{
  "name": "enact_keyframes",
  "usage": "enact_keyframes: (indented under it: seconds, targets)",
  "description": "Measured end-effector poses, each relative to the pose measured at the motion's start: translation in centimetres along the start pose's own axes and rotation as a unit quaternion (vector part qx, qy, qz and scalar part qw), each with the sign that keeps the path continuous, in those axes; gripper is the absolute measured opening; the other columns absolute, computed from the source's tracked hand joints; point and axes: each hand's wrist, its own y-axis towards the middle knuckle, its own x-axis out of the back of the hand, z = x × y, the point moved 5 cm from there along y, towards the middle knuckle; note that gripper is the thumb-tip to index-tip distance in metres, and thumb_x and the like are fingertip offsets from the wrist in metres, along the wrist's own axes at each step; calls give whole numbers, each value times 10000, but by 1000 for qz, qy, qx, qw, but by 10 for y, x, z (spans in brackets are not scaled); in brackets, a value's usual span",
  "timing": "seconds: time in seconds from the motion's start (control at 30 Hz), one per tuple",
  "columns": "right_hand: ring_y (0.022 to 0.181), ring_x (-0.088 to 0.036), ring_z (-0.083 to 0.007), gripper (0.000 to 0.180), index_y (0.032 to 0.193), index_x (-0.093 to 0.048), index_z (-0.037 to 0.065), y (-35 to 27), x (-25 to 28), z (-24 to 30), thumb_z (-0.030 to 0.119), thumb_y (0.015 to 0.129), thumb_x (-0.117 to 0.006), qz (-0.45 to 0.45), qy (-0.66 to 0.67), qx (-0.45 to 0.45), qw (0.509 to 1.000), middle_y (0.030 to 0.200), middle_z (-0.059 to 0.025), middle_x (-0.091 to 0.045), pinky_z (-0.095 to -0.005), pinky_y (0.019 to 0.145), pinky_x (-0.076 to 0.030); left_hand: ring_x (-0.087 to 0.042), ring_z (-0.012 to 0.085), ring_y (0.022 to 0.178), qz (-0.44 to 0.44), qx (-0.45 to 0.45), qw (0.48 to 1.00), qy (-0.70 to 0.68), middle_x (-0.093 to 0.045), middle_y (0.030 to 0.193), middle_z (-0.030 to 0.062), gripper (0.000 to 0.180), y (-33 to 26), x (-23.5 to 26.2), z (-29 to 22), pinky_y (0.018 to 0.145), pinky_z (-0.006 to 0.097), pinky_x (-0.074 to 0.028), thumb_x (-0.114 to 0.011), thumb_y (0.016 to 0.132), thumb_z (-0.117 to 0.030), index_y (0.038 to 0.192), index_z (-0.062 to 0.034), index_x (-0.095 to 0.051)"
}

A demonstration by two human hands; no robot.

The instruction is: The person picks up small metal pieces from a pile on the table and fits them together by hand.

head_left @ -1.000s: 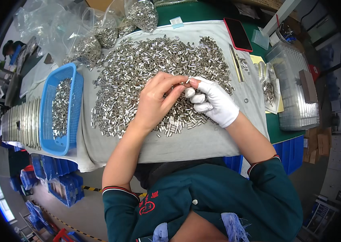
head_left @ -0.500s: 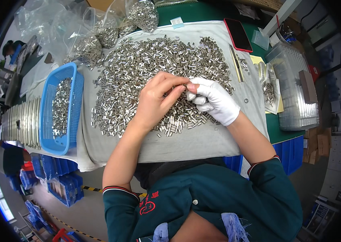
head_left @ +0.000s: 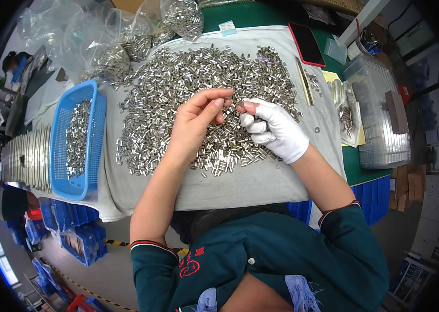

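A wide heap of small silver metal sleeves [head_left: 188,83] covers a grey cloth [head_left: 250,182] on the table. My bare left hand [head_left: 196,122] hovers over the heap's middle, thumb and forefinger pinched together; whether a sleeve sits between them is too small to tell. Beside it, my right hand [head_left: 274,130] wears a white glove with the fingertips cut off. Its fingers are curled shut, seemingly around a few sleeves, and its forefinger tip almost meets the left fingertips.
A blue plastic basket [head_left: 90,156] half filled with sleeves stands at the left. Clear bags of sleeves [head_left: 126,47] lie at the back. A red phone [head_left: 307,44], a clear ribbed container [head_left: 378,114] and metal strips [head_left: 27,156] surround the cloth.
Both hands stay over the heap's middle. The fingertips have shifted slightly, the left pinch and the gloved forefinger coming together.
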Motion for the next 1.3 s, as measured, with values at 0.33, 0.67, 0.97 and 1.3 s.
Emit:
enact_keyframes:
  seconds: [0.33,0.67,0.97,1.3]
  targets:
    - [468,-332,21,140,924,-524,46,1,0,-1,173,870,-500,11,12,5,1000,681,30,-491,-116,337,-213,-542,43,632,8,13,999,38,-620,904,60,147,0,-4,5,534,154,-394,-528,851,-83,972,-4,-555]
    - [482,-361,11,135,871,-542,74,0,0,-4,207,851,-551,-39,-62,35,997,687,28,-511,-129,364,-238,-466,3,660,13,4,999,39,-582,841,-18,154,-3,-8,6,577,146,-374,-562,827,-61,973,-11,-571]
    - [497,-369,12,152,865,-544,74,-2,-3,-3,220,834,-577,-37,-103,56,992,697,33,-514,-130,379,-251,-421,19,617,22,50,998,-3,-570,788,-30,172,-3,-9,9,552,157,-346,-569,825,-120,965,-24,-593]
    - [499,-376,11,185,873,-554,56,-5,-5,3,237,840,-564,-47,-135,78,987,692,29,-532,-133,389,-261,-414,12,613,21,48,998,-27,-558,783,-32,151,-4,-11,9,565,147,-348,-601,804,-103,934,-28,-584]
